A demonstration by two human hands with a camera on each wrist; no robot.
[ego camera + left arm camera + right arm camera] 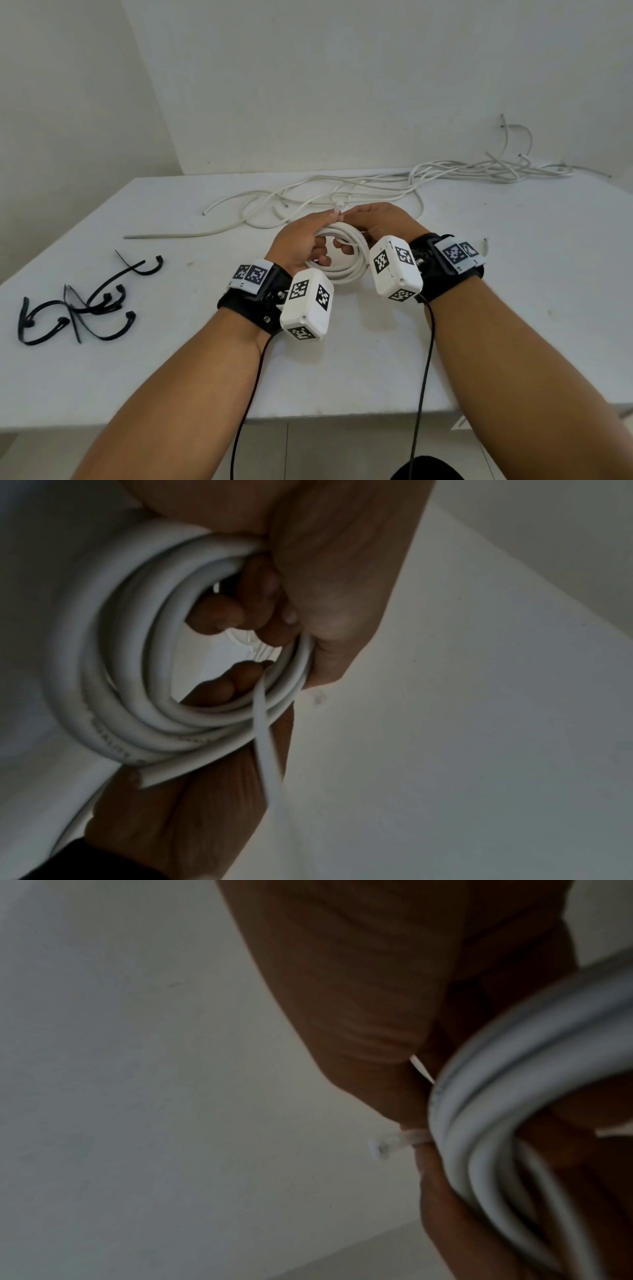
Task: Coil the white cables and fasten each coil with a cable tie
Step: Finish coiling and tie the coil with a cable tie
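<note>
I hold a coil of white cable upright just above the white table, between both hands. My left hand curls round the coil's left top, thumb by the head of a white cable tie that sticks up from the coil. My right hand grips the coil's right top, fingers through the ring. In the left wrist view the coil fills the left and the cable tie's tail hangs across it. In the right wrist view the tie's head juts from the coil.
Loose white cables sprawl just behind my hands, and a bigger tangle of cables lies at the back right by the wall. Several black cable ties lie at the left. The table's front edge is near my forearms.
</note>
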